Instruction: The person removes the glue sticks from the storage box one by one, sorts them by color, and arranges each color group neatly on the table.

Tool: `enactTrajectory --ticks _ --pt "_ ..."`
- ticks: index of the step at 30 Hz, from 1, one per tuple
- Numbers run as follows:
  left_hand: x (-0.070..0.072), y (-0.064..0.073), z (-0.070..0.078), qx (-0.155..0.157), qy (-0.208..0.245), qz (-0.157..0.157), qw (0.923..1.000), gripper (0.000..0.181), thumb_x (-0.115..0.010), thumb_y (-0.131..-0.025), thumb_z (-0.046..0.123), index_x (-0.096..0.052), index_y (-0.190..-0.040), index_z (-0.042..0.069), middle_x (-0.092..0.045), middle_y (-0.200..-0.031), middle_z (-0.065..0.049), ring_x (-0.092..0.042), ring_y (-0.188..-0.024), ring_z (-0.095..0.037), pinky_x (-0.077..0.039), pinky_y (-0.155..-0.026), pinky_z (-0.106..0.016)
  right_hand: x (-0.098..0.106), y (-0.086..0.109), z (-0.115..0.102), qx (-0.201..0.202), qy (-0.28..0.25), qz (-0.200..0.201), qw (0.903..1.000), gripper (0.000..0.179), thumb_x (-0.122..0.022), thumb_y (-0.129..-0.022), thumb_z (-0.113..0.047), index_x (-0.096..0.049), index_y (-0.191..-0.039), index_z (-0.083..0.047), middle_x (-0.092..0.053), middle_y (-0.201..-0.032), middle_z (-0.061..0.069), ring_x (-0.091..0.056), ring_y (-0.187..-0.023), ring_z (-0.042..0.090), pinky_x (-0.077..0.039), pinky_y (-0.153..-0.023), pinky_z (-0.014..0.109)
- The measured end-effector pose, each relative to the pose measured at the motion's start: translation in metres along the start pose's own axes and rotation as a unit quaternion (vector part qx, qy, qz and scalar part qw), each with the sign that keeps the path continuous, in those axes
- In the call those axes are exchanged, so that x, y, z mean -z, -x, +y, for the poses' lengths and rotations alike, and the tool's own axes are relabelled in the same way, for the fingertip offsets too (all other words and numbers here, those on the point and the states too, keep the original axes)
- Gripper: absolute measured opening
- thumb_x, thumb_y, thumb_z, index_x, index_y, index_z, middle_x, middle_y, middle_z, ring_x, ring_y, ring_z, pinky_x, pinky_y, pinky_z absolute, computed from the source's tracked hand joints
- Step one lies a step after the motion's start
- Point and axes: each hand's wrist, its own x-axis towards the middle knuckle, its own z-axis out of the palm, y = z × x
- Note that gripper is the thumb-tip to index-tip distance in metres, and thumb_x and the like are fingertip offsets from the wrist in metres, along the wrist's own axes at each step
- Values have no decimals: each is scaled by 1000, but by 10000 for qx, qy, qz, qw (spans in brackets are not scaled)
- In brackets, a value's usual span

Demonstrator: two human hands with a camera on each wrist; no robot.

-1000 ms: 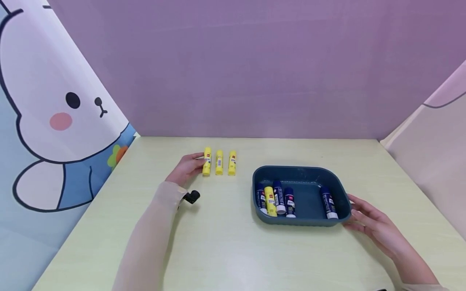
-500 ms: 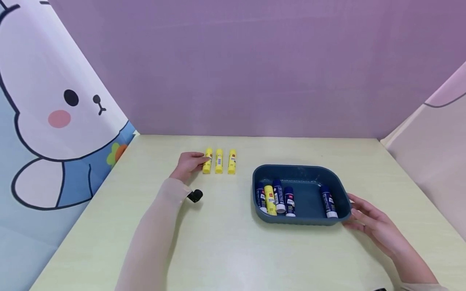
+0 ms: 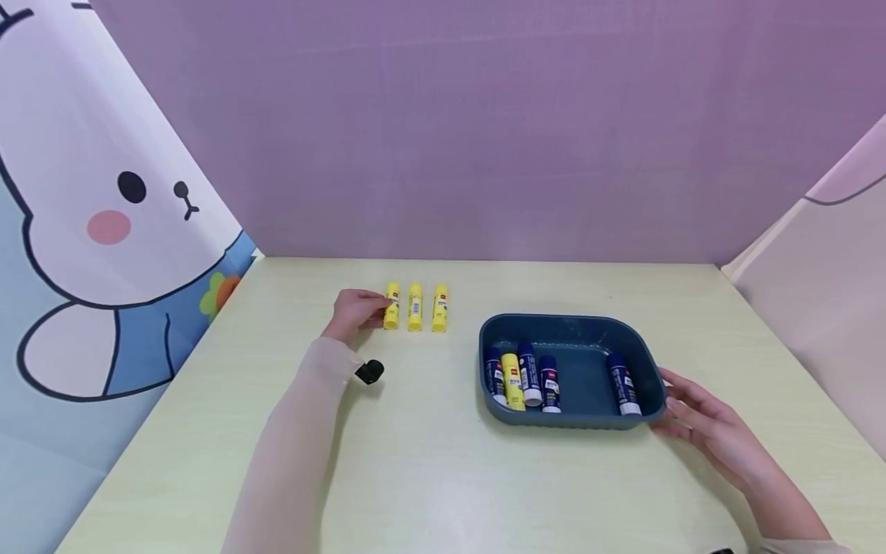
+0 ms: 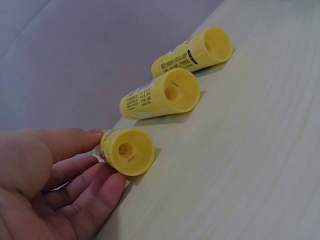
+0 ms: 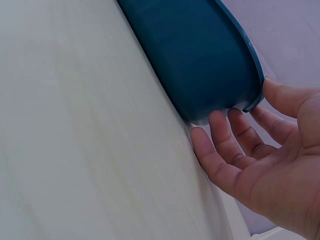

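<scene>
Three yellow glue sticks lie side by side near the back of the table. My left hand (image 3: 358, 312) holds the leftmost glue stick (image 3: 391, 306), thumb on its upper side and fingers along its left side. The left wrist view shows its round base (image 4: 131, 152) turned to the camera. The middle glue stick (image 3: 415, 308) and the right glue stick (image 3: 440, 308) lie apart from the hand. My right hand (image 3: 716, 427) touches the right end of a dark blue tray (image 3: 571, 422). In the right wrist view the thumb meets the rim and loosely bent fingers rest against the outer wall.
Inside the tray, a yellow glue stick (image 3: 513, 382) lies among several dark blue ones at the left. Another blue glue stick (image 3: 624, 385) is at the tray's right end. A purple backdrop (image 3: 484, 138) stands behind the table, a rabbit-print sheet (image 3: 76, 192) at left.
The leftmost glue stick tilted slightly, then straightened and shifted a little left under my left hand. My right hand and the tray stay in place.
</scene>
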Motion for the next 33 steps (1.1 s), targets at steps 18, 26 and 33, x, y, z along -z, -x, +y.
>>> enactTrajectory --ticks 18,26,33 --pt "3 8 5 -196 291 25 9994 38 -70 -94 13 -63 -126 -5 -66 -120 -19 -67 -86 -15 -58 -81 -25 3 -1 4 -22 67 2 10000 54 -27 -105 9 -46 -149 -17 -60 -121 2 -66 -104 16 -57 -87 31" --pt "-1 10 16 -620 663 -212 9956 37 -67 -95 10 -62 -126 -9 -64 -125 -22 -66 -106 -28 -57 -89 -33 2 -1 4 -60 73 25 10000 54 -27 -105 8 -46 -149 -18 -60 -121 2 -66 -104 16 -57 -87 32" --pt "-14 22 30 -728 797 -696 9917 39 -65 -98 13 -59 -131 -6 -61 -132 -21 -62 -115 -31 -52 -98 -39 3 -2 3 -27 113 30 9999 54 -27 -105 8 -46 -149 -18 -60 -122 2 -66 -104 16 -58 -87 31"
